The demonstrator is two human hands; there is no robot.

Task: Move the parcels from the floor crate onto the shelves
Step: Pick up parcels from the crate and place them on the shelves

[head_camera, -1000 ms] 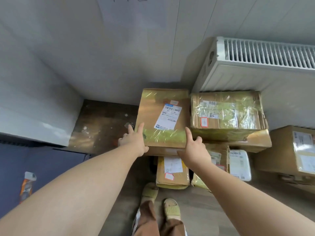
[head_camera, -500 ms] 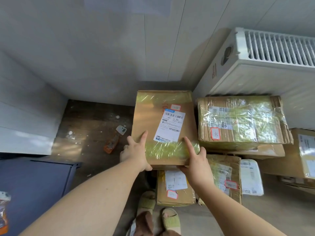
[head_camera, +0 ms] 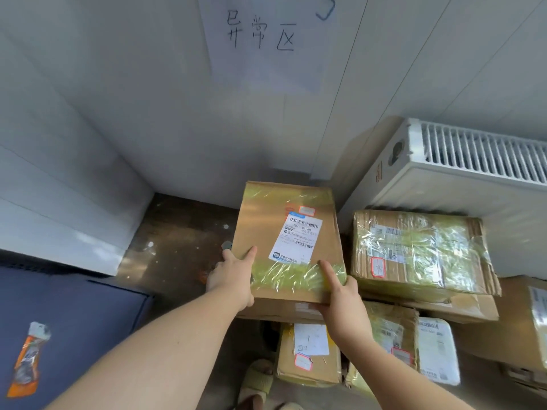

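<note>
A brown cardboard parcel (head_camera: 266, 232) with a white shipping label and yellowish tape is held out in front of me, above the floor. My left hand (head_camera: 232, 276) grips its near left corner, thumb on top. My right hand (head_camera: 340, 294) grips its near right corner, thumb on the taped top. Below it lie a small brown parcel (head_camera: 307, 356) and a taped parcel (head_camera: 393, 332). No crate or shelf can be made out.
A big taped box (head_camera: 420, 250) sits on another box at the right, under a white radiator (head_camera: 473, 161). A white bag parcel (head_camera: 438, 350) and a further box (head_camera: 527, 318) lie at the right. A blue surface (head_camera: 74, 321) with an orange packet (head_camera: 26, 359) is at the left. A handwritten paper sign (head_camera: 260, 34) hangs on the wall.
The view has tilted up, so the wall sign now shows. The held parcel sits a little higher over the floor parcels; both hands keep their grip on its near corners.
</note>
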